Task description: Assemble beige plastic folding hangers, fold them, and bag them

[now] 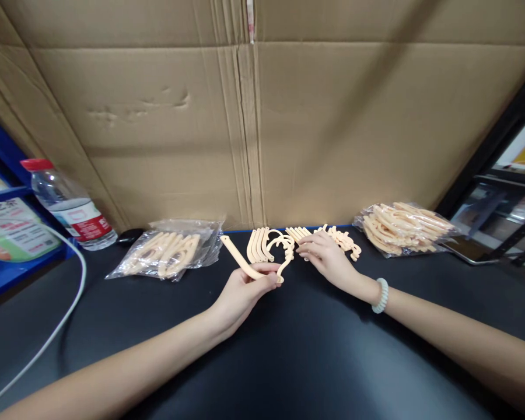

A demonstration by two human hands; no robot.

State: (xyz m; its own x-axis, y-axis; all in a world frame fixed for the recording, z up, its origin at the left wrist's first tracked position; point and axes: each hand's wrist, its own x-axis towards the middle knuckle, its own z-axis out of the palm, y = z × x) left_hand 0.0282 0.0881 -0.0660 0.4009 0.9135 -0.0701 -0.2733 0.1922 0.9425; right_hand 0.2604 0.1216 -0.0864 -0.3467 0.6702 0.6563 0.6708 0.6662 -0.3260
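Near the middle of the frame, the left hand [240,294] is pinching a long curved strip [238,256] between thumb and fingers, close to its bent lower end. The strip is slanting toward the upper left, its holed tip standing out beyond the hand. A wavy looped piece [289,251] is curving up from beside the same fingertips; whether the pinch is taking it in too, I cannot tell.

Right of centre, the right hand [330,259] is reaching leftward over the black tabletop [289,361], its fingers loosely spread and showing nothing between them. Its fingertips are hovering near or touching the looped piece; which, I cannot tell. A pale coiled bracelet [380,296] is circling that wrist.

Just behind the hands, a set of J-shaped strips [257,245] is lying side by side, short straight sticks [298,233] are resting to their right, and small squiggly pieces [342,239] are lying farther right, partly behind the right hand.

Left of centre, a clear bag [168,255] is holding similar pieces; toward the right, a fuller bag [405,227] is lying. At the left side, a red-capped bottle [79,213] is standing near a pale cable [79,286]. Across the upper frame, brown cardboard [157,105] is rising behind everything.
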